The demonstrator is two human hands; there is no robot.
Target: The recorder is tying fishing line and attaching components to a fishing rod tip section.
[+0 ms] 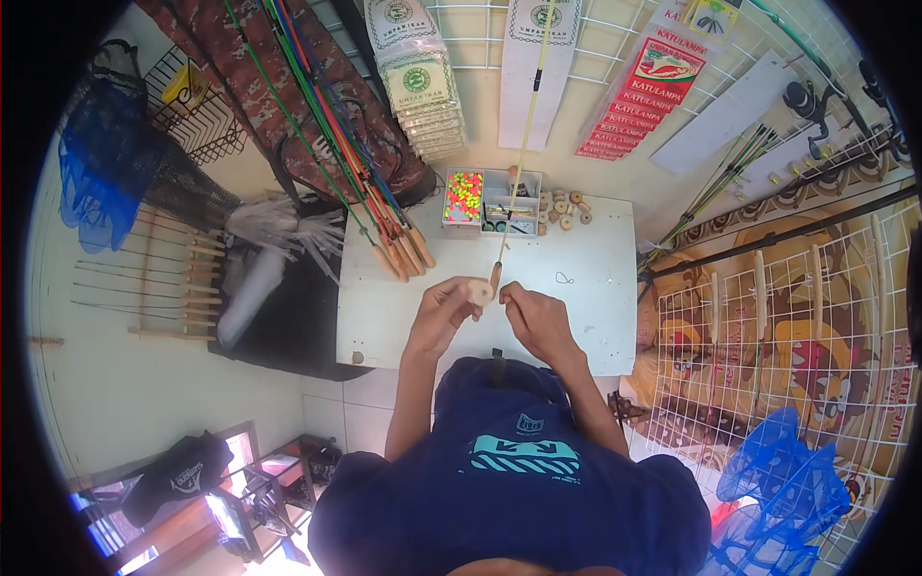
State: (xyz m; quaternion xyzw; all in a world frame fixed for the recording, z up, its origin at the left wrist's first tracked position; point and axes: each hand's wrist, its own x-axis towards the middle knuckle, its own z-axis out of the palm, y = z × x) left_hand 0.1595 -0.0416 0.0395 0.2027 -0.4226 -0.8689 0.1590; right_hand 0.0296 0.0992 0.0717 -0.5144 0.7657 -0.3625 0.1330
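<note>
Above the white table [595,288], my left hand [444,315] is closed around a small round wooden spool [479,292] with a hole in its middle. A thin yellow fishing rod [522,158] stretches away from between my hands, its brown butt end [496,273] right beside the spool. My right hand [538,322] is closed, thumb and fingers pinched together just right of the spool. Whatever sits in that pinch is too small to make out. A small loop of dark line [565,278] lies on the table to the right.
A divided tray [514,180] and colourful small pieces [464,197] sit at the table's back. Several wooden spools [565,209] lie beside them. Fishing rods with wooden handles [403,252] lean over the left edge. Bait packets [423,91] hang behind; a wire grid [768,317] stands right.
</note>
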